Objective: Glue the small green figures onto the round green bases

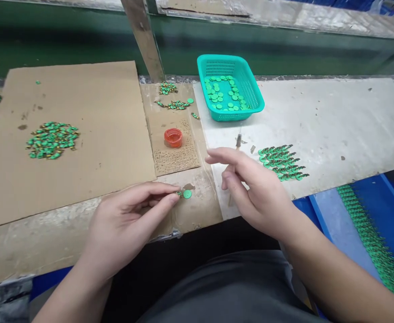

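Note:
My left hand (129, 220) pinches a small green-and-brown figurine piece (179, 194) between thumb and index finger, most of it hidden by the fingertips. A round green disc (187, 194) is right beside that piece, seemingly touching it. My right hand (254, 188) has curled fingers, with the index finger stretched to the left. A thin brush (238, 141) with a dark tip and a pale handle passes behind those fingers and shows again below them; it appears to be held there. Farther forward, an open red cup (173, 138) stands on a speckled cardboard piece (180, 161).
A teal basket (230, 117) holds green discs. Rows of green figures on discs (281, 162) stand to the right. Loose green pieces (53, 140) lie heaped on a cardboard sheet (116, 148). More finished-looking rows (372, 233) sit lower right. A green-walled ledge (267, 58) borders the back.

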A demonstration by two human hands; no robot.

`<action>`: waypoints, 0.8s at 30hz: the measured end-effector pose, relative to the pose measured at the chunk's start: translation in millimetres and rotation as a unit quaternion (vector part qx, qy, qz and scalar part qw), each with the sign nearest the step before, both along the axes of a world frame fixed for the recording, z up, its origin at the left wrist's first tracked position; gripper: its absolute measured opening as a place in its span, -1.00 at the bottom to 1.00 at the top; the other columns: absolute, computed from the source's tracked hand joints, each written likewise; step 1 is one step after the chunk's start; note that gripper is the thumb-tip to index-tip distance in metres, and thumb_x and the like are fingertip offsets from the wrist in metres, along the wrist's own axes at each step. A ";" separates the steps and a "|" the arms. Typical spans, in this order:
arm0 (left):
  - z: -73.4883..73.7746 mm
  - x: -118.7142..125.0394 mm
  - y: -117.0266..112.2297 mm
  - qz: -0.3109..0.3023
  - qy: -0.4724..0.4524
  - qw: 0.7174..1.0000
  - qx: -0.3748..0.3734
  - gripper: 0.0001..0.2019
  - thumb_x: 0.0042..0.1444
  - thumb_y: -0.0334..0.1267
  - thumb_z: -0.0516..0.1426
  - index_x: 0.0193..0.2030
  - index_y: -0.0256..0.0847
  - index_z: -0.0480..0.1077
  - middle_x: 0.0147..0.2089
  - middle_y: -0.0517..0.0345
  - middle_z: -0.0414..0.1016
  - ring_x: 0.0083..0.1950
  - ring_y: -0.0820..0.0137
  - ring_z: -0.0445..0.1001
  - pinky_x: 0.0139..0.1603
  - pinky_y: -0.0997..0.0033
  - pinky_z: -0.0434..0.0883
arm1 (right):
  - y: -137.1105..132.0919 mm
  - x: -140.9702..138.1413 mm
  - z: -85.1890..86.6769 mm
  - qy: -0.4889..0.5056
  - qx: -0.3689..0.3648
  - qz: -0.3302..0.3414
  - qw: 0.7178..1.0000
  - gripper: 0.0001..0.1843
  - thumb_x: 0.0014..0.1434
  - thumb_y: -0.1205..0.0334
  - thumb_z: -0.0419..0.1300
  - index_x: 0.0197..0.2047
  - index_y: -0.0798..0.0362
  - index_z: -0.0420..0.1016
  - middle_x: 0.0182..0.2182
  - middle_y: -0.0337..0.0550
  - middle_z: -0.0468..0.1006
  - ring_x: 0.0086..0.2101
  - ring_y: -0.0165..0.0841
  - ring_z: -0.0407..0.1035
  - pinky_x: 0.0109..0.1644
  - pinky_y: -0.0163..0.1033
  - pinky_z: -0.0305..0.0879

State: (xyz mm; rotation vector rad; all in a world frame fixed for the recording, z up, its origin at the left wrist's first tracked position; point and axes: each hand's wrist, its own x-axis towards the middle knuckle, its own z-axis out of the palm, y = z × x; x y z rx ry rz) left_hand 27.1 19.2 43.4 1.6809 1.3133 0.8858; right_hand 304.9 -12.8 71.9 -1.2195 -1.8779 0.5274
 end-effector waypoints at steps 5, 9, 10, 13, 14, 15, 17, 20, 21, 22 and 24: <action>1.8 3.0 0.0 -0.001 0.014 1.000 0.017 -0.73 0.35 0.15 0.47 -0.08 0.04 0.82 -0.08 0.17 0.87 -0.17 0.30 0.83 -0.09 0.44 0.79 | 3.4 -12.7 -16.9 0.123 0.024 -0.058 0.990 -0.77 0.70 0.33 0.21 0.12 -0.19 0.24 0.05 -0.22 0.67 0.18 -0.19 0.84 0.02 -0.15 0.85; 2.8 4.1 1.2 0.001 0.030 0.999 0.019 -0.72 0.33 0.11 0.47 -0.11 -0.03 0.83 -0.18 0.17 0.85 -0.26 0.38 0.77 -0.16 0.52 0.73 | 0.8 -18.5 -22.1 0.151 -0.012 -0.089 0.984 -0.73 0.72 0.21 0.23 0.29 -0.21 0.22 0.12 -0.19 0.71 0.08 -0.25 0.87 0.00 -0.17 0.86; 2.8 4.3 1.1 0.000 0.036 0.999 0.024 -0.74 0.34 0.10 0.47 -0.11 -0.02 0.83 -0.18 0.20 0.84 -0.26 0.42 0.76 -0.16 0.56 0.71 | -0.4 -17.6 -21.9 0.149 -0.023 -0.090 0.985 -0.67 0.72 0.20 0.23 0.37 -0.21 0.22 0.13 -0.17 0.74 0.04 -0.28 0.87 0.04 -0.15 0.87; 2.3 4.9 -0.5 -0.003 0.059 0.997 0.050 -0.80 0.38 0.09 0.46 -0.07 0.09 0.84 -0.11 0.31 0.86 -0.20 0.48 0.78 -0.08 0.65 0.68 | -3.7 -10.8 -18.1 0.091 -0.024 -0.078 0.993 -0.74 0.72 0.25 0.23 0.37 -0.15 0.44 0.10 -0.17 0.85 0.02 -0.29 0.85 0.20 -0.13 0.83; 1.8 5.0 -1.1 -0.003 0.066 0.996 0.055 -0.80 0.39 0.10 0.46 -0.06 0.12 0.84 -0.10 0.32 0.87 -0.18 0.48 0.79 -0.06 0.64 0.69 | -4.4 -7.9 -16.3 0.059 -0.014 -0.072 0.996 -0.84 0.72 0.27 0.23 0.26 -0.12 0.55 0.07 -0.19 0.87 0.02 -0.29 0.84 0.22 -0.14 0.80; 1.2 5.0 -1.7 0.000 0.073 0.996 0.060 -0.80 0.40 0.12 0.45 -0.06 0.14 0.84 -0.09 0.33 0.87 -0.17 0.46 0.80 -0.05 0.62 0.71 | -4.7 -5.1 -14.7 0.026 -0.005 -0.062 0.998 -0.87 0.72 0.28 0.23 0.13 -0.09 0.62 0.02 -0.19 0.88 0.01 -0.28 0.83 0.22 -0.15 0.78; -0.6 4.8 -2.2 0.008 0.078 0.995 0.069 -0.79 0.42 0.15 0.45 -0.04 0.17 0.84 -0.12 0.33 0.86 -0.20 0.43 0.80 -0.08 0.56 0.74 | -4.1 -0.6 -12.6 -0.034 0.002 -0.040 0.999 -0.76 0.71 0.28 0.26 -0.09 -0.03 0.67 -0.07 -0.16 0.88 -0.04 -0.24 0.81 0.17 -0.15 0.75; -3.8 4.7 -2.0 0.010 0.082 0.993 0.089 -0.84 0.43 0.13 0.45 -0.03 0.24 0.84 -0.15 0.38 0.84 -0.22 0.45 0.80 -0.10 0.58 0.74 | -1.9 2.7 -13.5 -0.075 -0.016 -0.010 0.997 -0.73 0.68 0.28 0.30 -0.15 0.05 0.71 -0.13 -0.07 0.87 -0.12 -0.20 0.77 0.11 -0.12 0.70; -4.6 5.0 -1.8 0.009 0.086 0.992 0.092 -0.86 0.44 0.12 0.45 -0.03 0.26 0.83 -0.14 0.41 0.84 -0.21 0.47 0.80 -0.08 0.60 0.74 | -1.3 3.1 -14.4 -0.077 -0.022 -0.006 0.997 -0.74 0.67 0.29 0.30 -0.15 0.07 0.71 -0.13 -0.06 0.87 -0.12 -0.20 0.76 0.11 -0.11 0.68; -5.2 5.4 -1.7 0.007 0.091 0.991 0.094 -0.88 0.45 0.11 0.44 -0.02 0.28 0.83 -0.13 0.43 0.85 -0.19 0.48 0.81 -0.06 0.62 0.73 | -0.8 3.2 -15.4 -0.076 -0.026 -0.004 0.997 -0.74 0.67 0.30 0.30 -0.14 0.07 0.72 -0.13 -0.05 0.87 -0.12 -0.19 0.76 0.11 -0.11 0.67; -5.5 6.4 -1.7 0.006 0.103 0.990 0.098 -0.88 0.45 0.12 0.44 -0.02 0.29 0.83 -0.12 0.44 0.85 -0.17 0.49 0.81 -0.05 0.62 0.73 | -0.6 3.0 -17.0 -0.074 -0.027 -0.004 0.997 -0.74 0.67 0.31 0.28 -0.13 0.06 0.72 -0.12 -0.05 0.87 -0.12 -0.19 0.75 0.10 -0.11 0.64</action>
